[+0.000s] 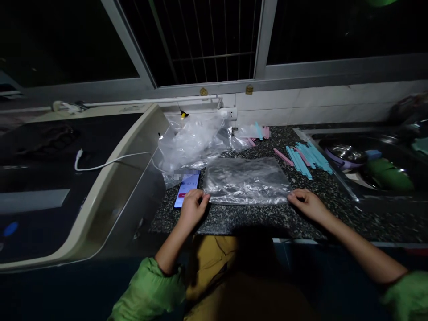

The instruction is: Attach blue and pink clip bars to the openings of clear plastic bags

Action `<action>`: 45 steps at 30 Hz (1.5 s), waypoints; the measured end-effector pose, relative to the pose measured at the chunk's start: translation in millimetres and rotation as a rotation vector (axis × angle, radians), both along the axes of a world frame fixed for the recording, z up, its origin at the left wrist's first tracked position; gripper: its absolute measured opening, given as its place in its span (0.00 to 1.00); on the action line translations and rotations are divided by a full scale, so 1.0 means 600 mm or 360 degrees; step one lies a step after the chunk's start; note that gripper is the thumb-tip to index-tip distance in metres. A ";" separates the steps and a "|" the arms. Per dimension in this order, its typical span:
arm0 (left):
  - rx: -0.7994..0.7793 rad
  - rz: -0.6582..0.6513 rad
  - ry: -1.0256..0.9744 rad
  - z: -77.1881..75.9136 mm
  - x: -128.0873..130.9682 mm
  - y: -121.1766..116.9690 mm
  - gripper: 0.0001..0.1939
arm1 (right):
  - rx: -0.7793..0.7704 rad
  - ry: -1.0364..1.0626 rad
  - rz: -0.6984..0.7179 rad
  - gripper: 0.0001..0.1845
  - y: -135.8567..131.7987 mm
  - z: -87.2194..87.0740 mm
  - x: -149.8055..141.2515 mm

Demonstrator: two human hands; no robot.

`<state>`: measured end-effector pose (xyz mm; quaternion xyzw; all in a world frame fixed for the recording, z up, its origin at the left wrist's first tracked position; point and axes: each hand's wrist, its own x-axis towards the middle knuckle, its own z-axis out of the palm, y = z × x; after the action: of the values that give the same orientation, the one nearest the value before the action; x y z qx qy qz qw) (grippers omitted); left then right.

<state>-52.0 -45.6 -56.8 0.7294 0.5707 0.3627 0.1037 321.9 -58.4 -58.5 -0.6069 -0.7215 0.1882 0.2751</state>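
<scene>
A clear plastic bag (247, 180) lies spread flat on the dark speckled countertop (240, 220). My left hand (194, 205) pinches its near left corner between thumb and fingers. At the near right corner, my right hand (306, 200) grips the bag the same way, so the near edge runs straight between both hands. A phone (187, 185) with a lit screen lies just beyond my left hand, partly covered by it. Right of the bag rest several light blue strips (310, 156) and a few pink strips (283, 157), which look like sealing clips.
A heap of crumpled clear plastic bags (194, 138) sits at the back left. More strips lie beside a smaller bag (247, 130). A large appliance (133, 142) with a white cable (110, 164) stands left. The sink (354, 196) holding a bowl (346, 154) is right.
</scene>
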 end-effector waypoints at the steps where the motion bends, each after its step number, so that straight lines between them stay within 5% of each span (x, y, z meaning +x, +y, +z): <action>1: 0.0019 0.0003 0.0029 -0.002 -0.001 -0.010 0.14 | 0.0018 -0.0019 -0.0026 0.21 -0.002 -0.003 0.000; 11: -0.0076 -0.0064 0.0029 -0.022 0.022 -0.069 0.16 | -0.0065 -0.0053 -0.0118 0.24 -0.039 0.007 0.022; 18: -0.0034 -0.0052 0.0304 -0.027 0.027 -0.083 0.15 | 0.0266 -0.0426 -0.0200 0.15 -0.072 -0.007 0.023; 23: 0.0229 0.0017 0.0368 -0.005 0.034 -0.091 0.07 | 0.0446 -0.0510 -0.0211 0.12 -0.074 0.021 0.019; 28: 0.0239 -0.0611 0.0527 0.001 0.051 -0.102 0.16 | 0.0687 -0.0527 0.0246 0.11 -0.078 0.037 -0.017; 34: 0.0197 -0.0606 0.0581 -0.024 0.044 -0.107 0.13 | 0.0697 -0.0826 0.0494 0.10 -0.098 0.022 -0.003; 45: 0.0401 -0.0775 0.0740 -0.014 0.025 -0.090 0.11 | 0.0818 -0.1022 0.0678 0.16 -0.085 0.032 0.032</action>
<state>-37.2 -99.6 -65.2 0.9140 0.3393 0.2193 -0.0363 341.0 -109.6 -39.1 -0.3848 -0.9020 -0.1418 0.1345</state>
